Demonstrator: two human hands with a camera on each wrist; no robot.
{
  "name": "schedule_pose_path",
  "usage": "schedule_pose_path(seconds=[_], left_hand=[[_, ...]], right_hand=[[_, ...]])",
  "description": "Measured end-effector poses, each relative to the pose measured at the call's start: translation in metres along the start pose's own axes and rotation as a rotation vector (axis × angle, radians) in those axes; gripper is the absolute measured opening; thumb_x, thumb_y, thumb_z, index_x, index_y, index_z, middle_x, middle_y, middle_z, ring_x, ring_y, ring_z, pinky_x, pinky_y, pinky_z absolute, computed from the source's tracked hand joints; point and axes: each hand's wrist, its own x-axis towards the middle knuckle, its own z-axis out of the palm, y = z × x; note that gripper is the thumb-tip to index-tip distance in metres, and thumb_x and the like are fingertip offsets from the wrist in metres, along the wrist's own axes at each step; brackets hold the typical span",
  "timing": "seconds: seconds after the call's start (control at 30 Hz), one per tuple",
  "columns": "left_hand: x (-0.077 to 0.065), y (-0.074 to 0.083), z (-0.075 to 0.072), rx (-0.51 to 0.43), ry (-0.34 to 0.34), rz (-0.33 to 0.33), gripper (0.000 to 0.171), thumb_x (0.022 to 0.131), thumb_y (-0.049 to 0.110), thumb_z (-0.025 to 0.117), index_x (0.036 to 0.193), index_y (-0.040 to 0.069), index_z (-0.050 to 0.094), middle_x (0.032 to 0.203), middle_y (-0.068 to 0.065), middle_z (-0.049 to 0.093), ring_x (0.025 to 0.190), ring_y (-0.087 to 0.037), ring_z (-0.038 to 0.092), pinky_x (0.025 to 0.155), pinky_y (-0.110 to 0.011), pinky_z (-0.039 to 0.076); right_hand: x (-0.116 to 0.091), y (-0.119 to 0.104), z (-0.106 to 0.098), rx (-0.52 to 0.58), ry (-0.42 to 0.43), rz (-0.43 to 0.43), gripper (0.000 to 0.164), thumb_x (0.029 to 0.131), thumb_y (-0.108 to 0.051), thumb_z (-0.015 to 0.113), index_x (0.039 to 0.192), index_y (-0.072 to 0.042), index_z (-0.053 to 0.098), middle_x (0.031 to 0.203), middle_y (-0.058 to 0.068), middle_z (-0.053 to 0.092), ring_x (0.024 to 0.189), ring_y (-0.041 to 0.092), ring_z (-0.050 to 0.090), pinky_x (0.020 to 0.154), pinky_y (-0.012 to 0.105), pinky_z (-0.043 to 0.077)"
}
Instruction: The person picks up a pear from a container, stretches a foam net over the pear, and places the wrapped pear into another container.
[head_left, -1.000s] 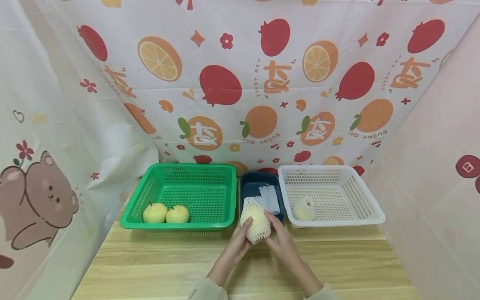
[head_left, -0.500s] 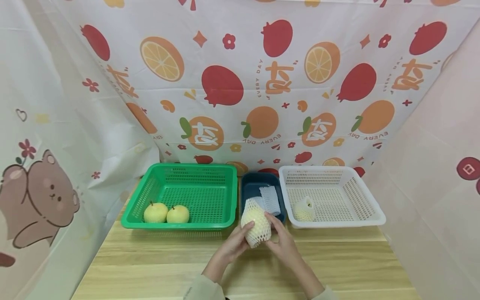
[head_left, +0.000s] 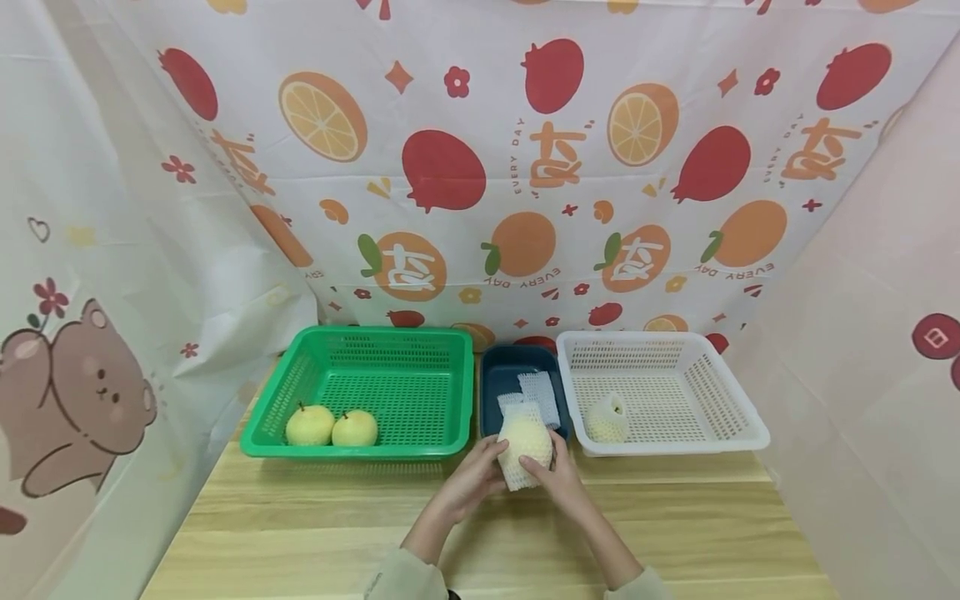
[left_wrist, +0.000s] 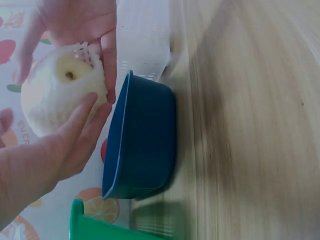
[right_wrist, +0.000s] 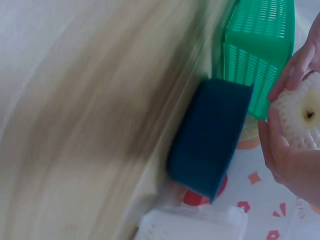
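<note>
Between both hands, above the table in front of the dark blue tray (head_left: 495, 362), is a yellow pear (head_left: 522, 443) in a white foam net sleeve. My left hand (head_left: 472, 482) grips its left side, thumb on the front. From the right, my right hand (head_left: 564, 483) holds it with the thumb across the net and fingers curled behind. The left wrist view shows the pear's bare end (left_wrist: 70, 69) with a dark spot, framed by the net's opening. More flat foam nets (head_left: 542, 400) lie in the blue tray.
A green basket (head_left: 450, 450) on the left holds two bare pears (head_left: 333, 427). On the right, a white basket (head_left: 720, 444) contains one netted pear (head_left: 607, 419). The wooden table (head_left: 315, 533) extends in front, with a printed curtain (head_left: 480, 100) behind.
The netted pear has turned and shifted slightly right. My right thumb has come round onto its front, and the left hand has moved a little with it.
</note>
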Motion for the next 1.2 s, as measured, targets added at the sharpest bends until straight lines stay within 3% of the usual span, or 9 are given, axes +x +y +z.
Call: schedule_pose_path(seconds=[0.23, 0.4, 0.5, 0.63, 0.87, 1.03, 1.2], left_hand=[[0.000, -0.004, -0.001, 0.064, 0.074, -0.029, 0.069, 0.096, 0.037, 0.045, 0.136, -0.009, 0.014, 0.126, -0.028, 0.035, 0.112, -0.040, 0.043, 0.089, -0.050, 0.041], [0.004, -0.009, 0.000, -0.074, -0.048, -0.032, 0.071, 0.098, 0.040, 0.038, 0.138, -0.008, 0.007, 0.128, -0.028, 0.038, 0.117, -0.041, 0.040, 0.095, -0.051, 0.034], [0.006, -0.013, 0.001, -0.193, -0.121, -0.028, 0.067, 0.099, 0.040, 0.035, 0.140, -0.004, 0.006, 0.130, -0.022, 0.035, 0.117, -0.032, 0.041, 0.097, -0.045, 0.033], [0.005, -0.015, 0.000, -0.225, -0.118, -0.001, 0.066, 0.099, 0.036, 0.037, 0.141, -0.003, 0.004, 0.130, -0.021, 0.036, 0.116, -0.026, 0.042, 0.095, -0.041, 0.037], [0.002, -0.017, -0.002, -0.112, 0.045, 0.029, 0.073, 0.093, 0.021, 0.054, 0.140, -0.003, 0.004, 0.130, -0.028, 0.031, 0.105, -0.026, 0.049, 0.087, -0.040, 0.044], [0.001, -0.022, 0.001, -0.022, 0.099, 0.031, 0.075, 0.090, 0.020, 0.056, 0.139, -0.004, 0.006, 0.133, -0.029, 0.026, 0.106, -0.026, 0.048, 0.087, -0.039, 0.044], [0.000, -0.026, 0.000, 0.000, 0.141, 0.038, 0.069, 0.090, 0.016, 0.055, 0.138, -0.005, 0.011, 0.131, -0.028, 0.027, 0.104, -0.026, 0.048, 0.086, -0.042, 0.044]], right_hand=[[0.004, 0.009, -0.001, 0.212, -0.026, 0.100, 0.068, 0.092, -0.023, 0.056, 0.139, 0.004, 0.016, 0.129, 0.025, 0.041, 0.103, 0.024, 0.052, 0.083, 0.031, 0.045], [0.002, 0.006, 0.002, 0.350, -0.088, 0.148, 0.062, 0.094, -0.026, 0.049, 0.141, 0.001, 0.017, 0.123, 0.018, 0.044, 0.104, 0.021, 0.050, 0.087, 0.032, 0.041], [0.002, 0.005, 0.005, 0.317, -0.098, 0.151, 0.061, 0.094, -0.027, 0.047, 0.141, 0.001, 0.018, 0.128, 0.018, 0.039, 0.112, 0.025, 0.043, 0.095, 0.040, 0.032], [0.003, 0.006, 0.005, 0.189, -0.076, 0.116, 0.062, 0.091, -0.026, 0.051, 0.139, 0.004, 0.025, 0.134, 0.020, 0.035, 0.122, 0.031, 0.031, 0.102, 0.049, 0.018], [0.004, 0.009, 0.001, 0.088, -0.002, 0.056, 0.063, 0.089, -0.023, 0.057, 0.137, 0.006, 0.028, 0.134, 0.025, 0.034, 0.121, 0.036, 0.035, 0.095, 0.042, 0.035], [0.002, 0.011, 0.000, 0.052, -0.009, 0.094, 0.065, 0.090, -0.028, 0.058, 0.137, 0.007, 0.028, 0.134, 0.026, 0.036, 0.117, 0.035, 0.040, 0.090, 0.040, 0.040], [0.005, 0.014, -0.003, 0.029, -0.053, 0.158, 0.068, 0.092, -0.029, 0.056, 0.139, 0.008, 0.022, 0.135, 0.028, 0.033, 0.119, 0.039, 0.038, 0.091, 0.046, 0.039]])
